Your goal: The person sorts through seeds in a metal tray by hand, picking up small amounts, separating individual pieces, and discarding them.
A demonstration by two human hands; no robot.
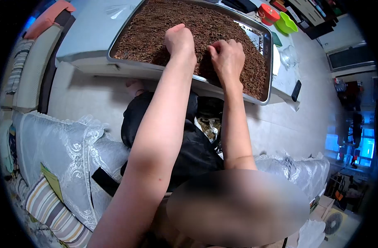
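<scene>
A large metal tray (269, 84) on the table holds a thick layer of small reddish-brown dried pieces (149, 31). Over the middle of this layer is my left hand (180, 41), its fingers curled inward; whatever they may hold is hidden. My right hand (228, 60) rests at the layer to the right, fingers bent down and thumb close to the forefinger. Anything between its fingertips is too small to make out. Bare metal shows at the tray's upper right corner.
Beyond the tray's right end stand a red container (268, 14) and a green bowl (286, 23). A clear container (289, 56) and a black remote (296, 90) lie along the white table's (85, 39) right side. A container with debris (209, 126) sits below, between my arms.
</scene>
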